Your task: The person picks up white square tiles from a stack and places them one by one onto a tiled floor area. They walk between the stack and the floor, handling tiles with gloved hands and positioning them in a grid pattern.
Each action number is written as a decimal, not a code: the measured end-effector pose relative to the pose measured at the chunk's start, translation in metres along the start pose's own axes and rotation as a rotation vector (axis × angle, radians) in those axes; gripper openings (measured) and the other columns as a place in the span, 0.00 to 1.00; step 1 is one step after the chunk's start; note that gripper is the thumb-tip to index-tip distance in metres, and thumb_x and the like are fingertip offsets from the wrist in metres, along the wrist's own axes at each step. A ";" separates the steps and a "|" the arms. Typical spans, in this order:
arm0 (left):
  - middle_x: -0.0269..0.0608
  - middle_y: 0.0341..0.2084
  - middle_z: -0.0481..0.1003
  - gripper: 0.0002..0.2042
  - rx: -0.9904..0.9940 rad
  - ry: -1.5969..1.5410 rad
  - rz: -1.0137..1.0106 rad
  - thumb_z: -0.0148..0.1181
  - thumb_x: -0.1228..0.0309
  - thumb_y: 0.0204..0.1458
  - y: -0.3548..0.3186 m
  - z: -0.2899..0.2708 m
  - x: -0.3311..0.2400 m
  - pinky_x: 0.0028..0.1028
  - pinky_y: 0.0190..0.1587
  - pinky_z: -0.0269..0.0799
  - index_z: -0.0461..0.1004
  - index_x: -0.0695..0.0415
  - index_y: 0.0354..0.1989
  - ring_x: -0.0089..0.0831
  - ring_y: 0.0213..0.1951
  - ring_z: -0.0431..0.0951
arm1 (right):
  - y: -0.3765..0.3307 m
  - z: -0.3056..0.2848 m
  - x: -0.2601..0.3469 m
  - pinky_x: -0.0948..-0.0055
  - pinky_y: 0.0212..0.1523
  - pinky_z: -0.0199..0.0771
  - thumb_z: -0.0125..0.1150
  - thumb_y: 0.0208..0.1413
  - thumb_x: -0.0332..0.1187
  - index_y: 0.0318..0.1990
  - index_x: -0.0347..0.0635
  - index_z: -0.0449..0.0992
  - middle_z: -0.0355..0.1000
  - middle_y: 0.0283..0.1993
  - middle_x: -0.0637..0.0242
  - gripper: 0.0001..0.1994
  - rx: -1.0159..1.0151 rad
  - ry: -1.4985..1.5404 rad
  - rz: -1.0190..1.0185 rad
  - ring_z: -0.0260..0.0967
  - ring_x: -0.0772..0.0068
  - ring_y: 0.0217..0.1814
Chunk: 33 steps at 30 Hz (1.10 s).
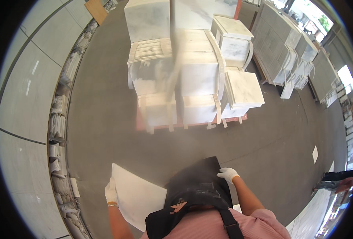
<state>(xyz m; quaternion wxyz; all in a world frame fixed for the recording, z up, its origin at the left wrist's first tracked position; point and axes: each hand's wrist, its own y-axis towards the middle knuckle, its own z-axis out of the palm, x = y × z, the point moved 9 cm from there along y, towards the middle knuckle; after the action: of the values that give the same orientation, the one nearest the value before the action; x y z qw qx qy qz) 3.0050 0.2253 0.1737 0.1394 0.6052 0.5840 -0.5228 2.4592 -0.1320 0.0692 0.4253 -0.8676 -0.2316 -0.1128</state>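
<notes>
My left hand [111, 192], in a white knit glove, is closed on the left edge of a pale marble tile [138, 195]. The tile is tilted in front of my body, and its right part passes behind the black apron and strap. My right hand [227, 174], also gloved, has its fingers bent at the right edge of the black apron [200, 173], which spreads forward from my waist. The thumb side is hard to make out. A small white edge [237, 208] shows below my right forearm.
Ahead, strapped stacks of marble tiles [200, 81] stand on a red pallet [180, 121]. More strapped stone stacks [282, 47] are at the far right. Large pale slabs [27, 95] and packed offcuts [57, 125] line the left. A loose tile piece [315, 154] lies on the grey floor [104, 115].
</notes>
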 end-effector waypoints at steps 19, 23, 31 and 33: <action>0.41 0.36 0.80 0.33 -0.021 0.138 0.117 0.49 0.45 0.65 0.104 0.025 -0.101 0.30 0.46 0.70 0.78 0.72 0.45 0.27 0.38 0.73 | 0.113 0.008 -0.085 0.59 0.64 0.68 0.62 0.52 0.52 0.61 0.43 0.75 0.73 0.63 0.57 0.32 -0.077 0.064 0.388 0.69 0.54 0.65; 0.41 0.35 0.79 0.32 -0.088 0.174 0.078 0.49 0.45 0.66 0.119 0.028 -0.134 0.30 0.45 0.70 0.79 0.72 0.43 0.26 0.37 0.73 | 0.152 -0.143 -0.014 0.56 0.61 0.71 0.63 0.49 0.44 0.59 0.45 0.75 0.73 0.60 0.50 0.29 -0.520 0.195 0.291 0.70 0.47 0.61; 0.44 0.37 0.81 0.35 -0.122 0.283 0.102 0.48 0.43 0.65 0.142 0.046 -0.199 0.30 0.45 0.73 0.78 0.73 0.46 0.28 0.38 0.76 | 0.253 -0.400 0.139 0.54 0.64 0.67 0.69 0.44 0.29 0.60 0.40 0.71 0.67 0.65 0.50 0.30 -0.961 -0.004 -0.178 0.64 0.45 0.66; 0.46 0.39 0.81 0.35 -0.171 0.295 0.102 0.47 0.44 0.66 0.146 0.046 -0.208 0.31 0.47 0.73 0.77 0.73 0.48 0.31 0.41 0.78 | 0.270 -0.436 0.167 0.55 0.65 0.66 0.67 0.45 0.28 0.60 0.40 0.71 0.67 0.64 0.49 0.30 -1.039 -0.104 -0.295 0.63 0.47 0.66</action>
<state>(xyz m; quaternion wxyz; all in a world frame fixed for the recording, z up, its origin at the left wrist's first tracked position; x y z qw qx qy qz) 3.1552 0.0322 0.2557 0.1294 0.6901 0.6091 -0.3689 2.7393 -0.5692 0.2168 -0.0921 -0.9263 -0.2855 -0.2281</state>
